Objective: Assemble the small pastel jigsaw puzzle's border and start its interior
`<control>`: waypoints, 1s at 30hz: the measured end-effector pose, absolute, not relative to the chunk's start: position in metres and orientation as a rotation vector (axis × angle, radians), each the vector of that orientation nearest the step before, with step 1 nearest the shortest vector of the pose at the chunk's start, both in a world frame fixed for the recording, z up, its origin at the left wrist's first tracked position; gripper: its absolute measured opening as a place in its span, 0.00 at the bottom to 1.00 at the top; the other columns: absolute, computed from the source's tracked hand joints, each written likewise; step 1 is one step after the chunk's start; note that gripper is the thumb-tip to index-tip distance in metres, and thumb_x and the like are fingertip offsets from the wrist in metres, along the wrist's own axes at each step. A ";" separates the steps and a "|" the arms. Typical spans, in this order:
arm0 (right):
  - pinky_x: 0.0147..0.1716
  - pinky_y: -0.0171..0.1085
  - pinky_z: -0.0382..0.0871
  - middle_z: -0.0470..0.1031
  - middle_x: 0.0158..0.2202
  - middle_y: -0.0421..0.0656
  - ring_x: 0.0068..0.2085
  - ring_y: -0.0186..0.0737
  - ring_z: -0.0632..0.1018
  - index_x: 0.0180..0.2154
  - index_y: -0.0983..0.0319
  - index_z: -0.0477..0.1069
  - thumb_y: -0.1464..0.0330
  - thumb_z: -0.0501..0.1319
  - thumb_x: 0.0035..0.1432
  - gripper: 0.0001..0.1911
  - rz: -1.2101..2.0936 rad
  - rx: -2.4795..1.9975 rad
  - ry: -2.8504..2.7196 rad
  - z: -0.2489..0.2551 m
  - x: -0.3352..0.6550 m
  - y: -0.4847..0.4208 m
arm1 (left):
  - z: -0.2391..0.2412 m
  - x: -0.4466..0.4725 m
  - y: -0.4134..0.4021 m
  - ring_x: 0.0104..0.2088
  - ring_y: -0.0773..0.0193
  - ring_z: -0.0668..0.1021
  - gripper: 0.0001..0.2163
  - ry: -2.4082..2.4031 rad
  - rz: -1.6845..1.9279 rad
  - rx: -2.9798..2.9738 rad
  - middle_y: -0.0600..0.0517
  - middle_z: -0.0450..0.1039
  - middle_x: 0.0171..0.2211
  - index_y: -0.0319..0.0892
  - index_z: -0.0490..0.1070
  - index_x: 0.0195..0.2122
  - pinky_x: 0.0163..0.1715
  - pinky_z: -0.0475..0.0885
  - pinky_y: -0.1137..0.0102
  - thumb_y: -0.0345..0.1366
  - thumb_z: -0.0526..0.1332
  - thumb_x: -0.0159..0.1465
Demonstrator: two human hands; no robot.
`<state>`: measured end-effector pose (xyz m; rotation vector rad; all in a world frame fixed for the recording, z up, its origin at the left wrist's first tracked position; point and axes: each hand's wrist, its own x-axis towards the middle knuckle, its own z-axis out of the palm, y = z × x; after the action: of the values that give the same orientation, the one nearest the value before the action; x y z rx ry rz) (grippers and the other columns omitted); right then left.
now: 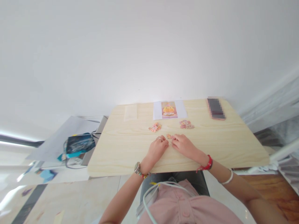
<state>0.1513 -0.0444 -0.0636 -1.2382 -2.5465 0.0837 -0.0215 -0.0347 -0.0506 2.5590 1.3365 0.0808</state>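
The white wall (149, 49) is the largest thing I have on my feed; the wood-grain desk (116, 149) stands against it, with a dark bag (80, 144) beyond its left side. Near the desk's back edge I record a white paper sheet (157, 111) bearing a printed picture (169, 109) of a rounded orange figure on a pinkish ground.

The left hand (159, 145) and the right hand (184, 145) are low over the desk's front half, facing each other, fingers curled, with a narrow gap between them. State of grip: on both hands the fingertips are bent inward and partly hidden; I cannot tell whether either grip is clamped on anything.

A phone (216, 108) lies at the back right, blurred by blocks. A pale, see-through sheet (130, 112) lies flat at the back left.

Two heaps of small pieces lie between the printed sheet and the hands, well apart: an orange-toned heap (155, 127) on the left and a pinkish heap (186, 124) on the right. Smallest item: an orange piece (168, 136) on the desk between the two hands, just beyond their fingertips, apart from both heaps.
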 end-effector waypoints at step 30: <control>0.37 0.39 0.63 0.69 0.34 0.46 0.36 0.39 0.69 0.36 0.62 0.70 0.67 0.53 0.58 0.09 0.220 -1.122 -2.360 -0.044 0.154 -0.034 | -0.044 -0.036 -0.033 0.39 0.63 0.71 0.07 1.363 0.650 2.437 0.48 0.64 0.38 0.42 0.66 0.40 0.38 0.69 0.67 0.36 0.55 0.60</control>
<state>0.1541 -0.0344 -0.0438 -1.1218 -2.3596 0.2200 -0.0361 -0.0330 -0.0443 2.4373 1.3633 0.6499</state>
